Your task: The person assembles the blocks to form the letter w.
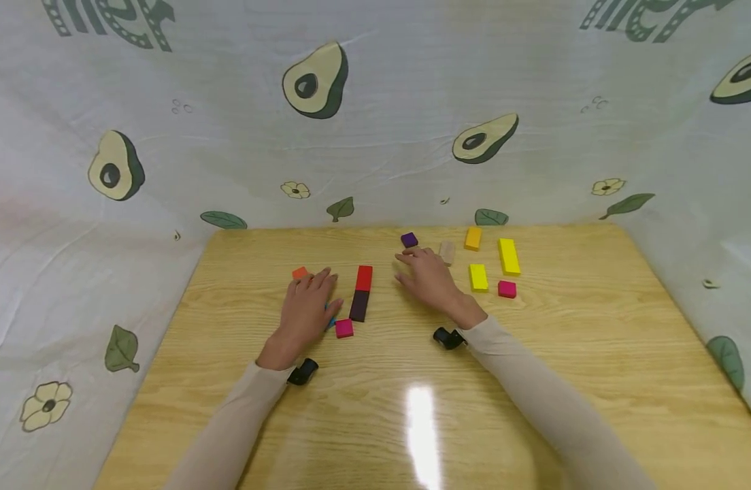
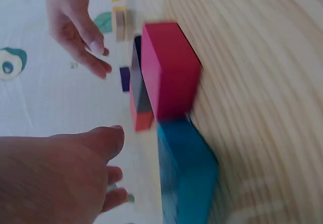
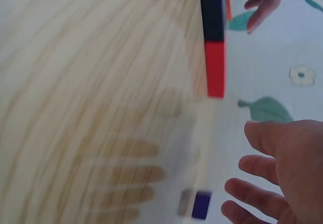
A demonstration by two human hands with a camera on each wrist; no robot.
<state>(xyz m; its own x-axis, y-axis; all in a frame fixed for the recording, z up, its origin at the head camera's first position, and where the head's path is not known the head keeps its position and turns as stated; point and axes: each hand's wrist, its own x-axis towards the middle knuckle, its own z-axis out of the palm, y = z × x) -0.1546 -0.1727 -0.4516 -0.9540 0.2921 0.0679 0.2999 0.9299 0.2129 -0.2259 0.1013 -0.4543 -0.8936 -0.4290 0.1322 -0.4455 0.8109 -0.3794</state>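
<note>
My left hand (image 1: 303, 312) hovers over the left group of blocks, fingers relaxed and spread, holding nothing. Under it a blue block (image 2: 186, 168) is mostly hidden in the head view, its corner right at a pink block (image 1: 344, 328). An orange block (image 1: 299, 272) shows past its fingertips. Just right of this hand, a red block (image 1: 364, 278) and a dark block (image 1: 360, 306) lie end to end in a line. My right hand (image 1: 432, 280) is held above the table with loose, empty fingers, near a small purple block (image 1: 409, 239) and a tan block (image 1: 447, 254).
To the right of the right hand lie an amber block (image 1: 473, 239), a long yellow block (image 1: 509, 256), a shorter yellow block (image 1: 478, 278) and another pink block (image 1: 507, 289). The wooden table (image 1: 375, 408) meets an avocado-print cloth (image 1: 388, 163) at its back edge.
</note>
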